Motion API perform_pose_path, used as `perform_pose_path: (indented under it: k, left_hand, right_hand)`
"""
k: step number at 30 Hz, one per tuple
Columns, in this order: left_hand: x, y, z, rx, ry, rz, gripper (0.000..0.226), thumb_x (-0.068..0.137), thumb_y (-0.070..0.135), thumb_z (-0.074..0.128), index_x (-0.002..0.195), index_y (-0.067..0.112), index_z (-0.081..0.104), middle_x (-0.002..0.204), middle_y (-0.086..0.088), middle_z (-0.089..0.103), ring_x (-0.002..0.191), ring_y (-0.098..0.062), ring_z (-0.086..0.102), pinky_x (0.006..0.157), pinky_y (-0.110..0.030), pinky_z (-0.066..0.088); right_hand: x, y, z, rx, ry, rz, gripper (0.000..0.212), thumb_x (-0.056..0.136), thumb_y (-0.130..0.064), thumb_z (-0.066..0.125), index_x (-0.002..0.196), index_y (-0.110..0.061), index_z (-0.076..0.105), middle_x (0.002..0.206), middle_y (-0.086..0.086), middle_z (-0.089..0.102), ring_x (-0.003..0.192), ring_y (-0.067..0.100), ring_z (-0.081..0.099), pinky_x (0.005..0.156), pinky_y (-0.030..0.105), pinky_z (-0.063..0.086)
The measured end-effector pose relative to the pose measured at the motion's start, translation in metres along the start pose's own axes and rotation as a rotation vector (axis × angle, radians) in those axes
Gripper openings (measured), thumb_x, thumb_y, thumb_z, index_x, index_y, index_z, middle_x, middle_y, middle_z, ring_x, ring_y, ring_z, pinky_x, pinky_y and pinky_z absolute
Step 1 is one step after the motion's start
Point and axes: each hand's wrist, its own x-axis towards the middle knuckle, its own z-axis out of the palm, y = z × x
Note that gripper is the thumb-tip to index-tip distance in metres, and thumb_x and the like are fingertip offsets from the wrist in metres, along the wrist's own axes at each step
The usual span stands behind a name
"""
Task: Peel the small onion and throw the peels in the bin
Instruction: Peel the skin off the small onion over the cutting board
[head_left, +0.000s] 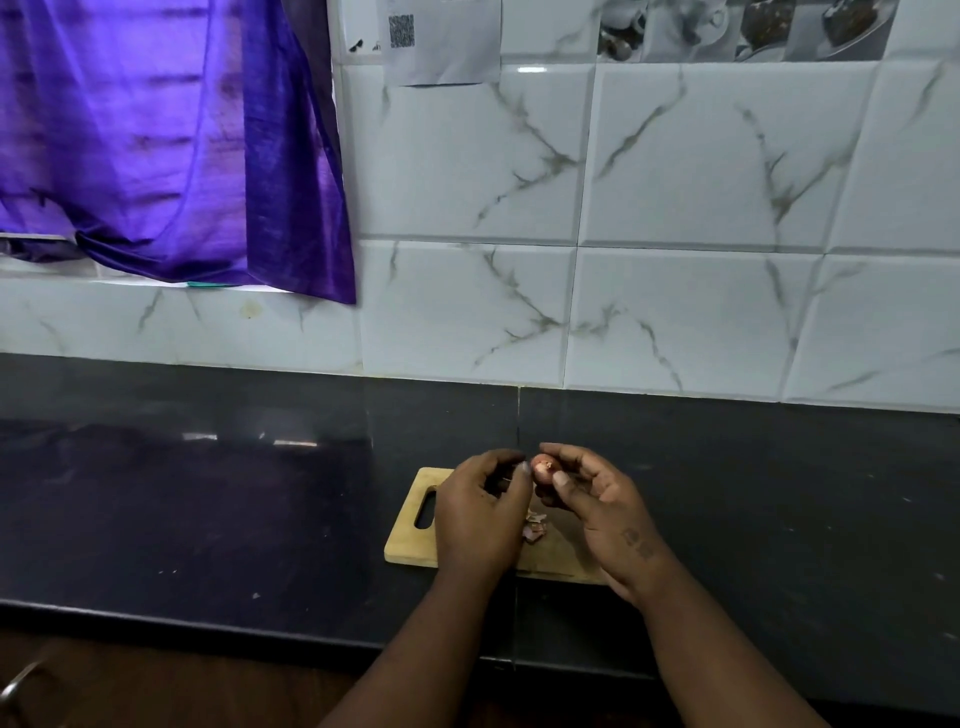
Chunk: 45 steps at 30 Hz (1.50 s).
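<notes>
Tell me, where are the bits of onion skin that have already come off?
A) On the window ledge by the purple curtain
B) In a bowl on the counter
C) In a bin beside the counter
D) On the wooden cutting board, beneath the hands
D: a small pile of peels lies on the wooden cutting board, just below the left hand and the right hand, which holds the small onion.

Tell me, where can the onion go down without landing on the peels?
Free: the black counter left of the cutting board, and the stretch right of the board up to the tiled wall. Crowded: the board's middle, where the peels lie beneath the left hand and the right hand holding the onion.
</notes>
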Motion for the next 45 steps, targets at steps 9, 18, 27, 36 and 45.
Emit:
perform_pose_path:
  k: [9, 18, 27, 36, 45]
  left_hand:
    - [-0.002, 0.001, -0.001, -0.015, -0.040, 0.061, 0.022, 0.087, 0.035, 0.078, 0.106, 0.025, 0.082, 0.095, 0.010, 0.078, 0.082, -0.012, 0.077, 0.070, -0.045, 0.066]
    - [-0.004, 0.009, -0.002, 0.123, 0.014, 0.176, 0.013, 0.088, 0.016, 0.079, 0.099, 0.022, 0.081, 0.091, 0.012, 0.076, 0.086, -0.002, 0.071, 0.076, -0.029, 0.062]
    - [-0.001, 0.002, -0.002, 0.034, -0.019, 0.057, 0.016, 0.086, 0.012, 0.076, 0.089, 0.026, 0.069, 0.080, 0.006, 0.070, 0.076, -0.013, 0.069, 0.064, -0.048, 0.062]
    - [-0.004, 0.009, -0.002, 0.173, -0.001, 0.189, 0.008, 0.088, 0.025, 0.079, 0.096, 0.024, 0.081, 0.089, 0.014, 0.074, 0.085, -0.002, 0.069, 0.073, -0.020, 0.057]
    - [-0.004, 0.010, -0.002, 0.265, 0.020, 0.190, 0.006, 0.088, 0.018, 0.078, 0.093, 0.021, 0.078, 0.087, 0.013, 0.070, 0.082, 0.000, 0.065, 0.070, -0.012, 0.051]
  right_hand:
    - [-0.001, -0.001, 0.000, 0.033, 0.034, -0.012, 0.025, 0.091, -0.001, 0.072, 0.113, -0.012, 0.075, 0.112, 0.013, 0.077, 0.104, 0.028, 0.076, 0.089, 0.032, 0.062]
    - [-0.001, -0.002, 0.001, 0.047, 0.062, -0.018, 0.022, 0.088, -0.003, 0.076, 0.110, -0.003, 0.073, 0.112, 0.029, 0.072, 0.089, 0.028, 0.077, 0.087, 0.041, 0.063]
    - [-0.005, -0.007, 0.001, 0.067, 0.003, -0.013, 0.026, 0.089, 0.001, 0.073, 0.115, -0.002, 0.071, 0.110, 0.022, 0.077, 0.096, 0.030, 0.077, 0.087, 0.037, 0.064]
    - [-0.002, -0.004, 0.001, 0.047, 0.105, -0.018, 0.023, 0.087, -0.003, 0.078, 0.109, -0.008, 0.074, 0.105, 0.018, 0.078, 0.096, 0.026, 0.075, 0.090, 0.040, 0.062]
    - [-0.002, -0.003, -0.001, 0.016, 0.068, -0.041, 0.025, 0.086, 0.002, 0.077, 0.110, -0.006, 0.074, 0.098, 0.009, 0.080, 0.089, 0.017, 0.075, 0.079, 0.026, 0.061]
